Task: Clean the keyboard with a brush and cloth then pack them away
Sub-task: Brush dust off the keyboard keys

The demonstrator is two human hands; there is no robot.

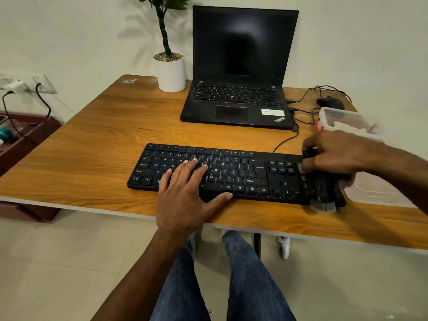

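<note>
table (92, 144): wood-grain top carrying everything; its near edge runs just in front of the keyboard.
laptop (238, 66): open at the far side, screen dark, cables leaving its right edge.
keyboard (231, 174): black, full width, lying flat near the table's near edge, cable running off its far side. Judged stiff and fairly light, so it would slide under sideways brushing unless pinned; best held by pressing flat on the keys or gripping an end.
left hand (185, 193): fingers straight and spread, palm pressing on the left-centre keys and space-bar area; the grip is apart, clamped on nothing, steadying only.
right hand (340, 154): blurred by motion, above the keyboard's right end; fingers curled, the grip clamped on the brush's dark handle.
container (342, 122): clear plastic box at the far right, just beyond the right hand, something pale inside; whether that is the cloth I cannot tell. A clear flat piece, possibly its lid, lies right of the keyboard.
plant pot (170, 70): white, far side, left of the laptop.
brush (323, 195): dark body, pale bristles at the near edge of the number pad, touching or just over the keys. Judged light, with a rigid handle and soft bristles; hold by the handle.
mouse (330, 103): dark, far right behind the container.
</note>
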